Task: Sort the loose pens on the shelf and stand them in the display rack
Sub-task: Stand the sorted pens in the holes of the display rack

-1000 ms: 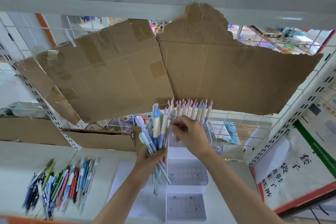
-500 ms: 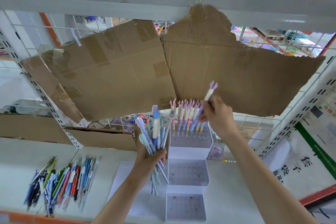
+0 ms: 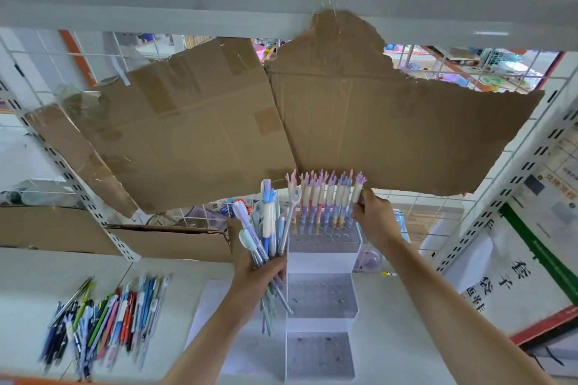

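White plastic, stepped in three tiers and pierced with rows of holes, forms the display rack [image 3: 322, 297] standing on the pale shelf [image 3: 406, 322] in the head view. Only its top tier is filled: a row of pastel pens with pink and purple antler-shaped caps [image 3: 322, 197] stands upright there. The right hand [image 3: 373, 217] is at the right end of that row, its fingers [image 3: 359, 208] pinched on the barrel of the last purple-capped pen [image 3: 357, 192], which stands level with its neighbours. Whether its tip is fully in a hole cannot be told.

The left hand [image 3: 259, 272] is just left of the rack, fingers clamped round a fanned bundle of blue, mint and lilac pens [image 3: 266, 234]. Far left on the shelf lies a loose pile of mixed coloured pens [image 3: 103, 319], not yet sorted. Torn brown cardboard [image 3: 281, 122] hangs behind.

To do this step well, the pen likely needs holding vertical and pressing straight down without knocking its neighbours, before letting go.
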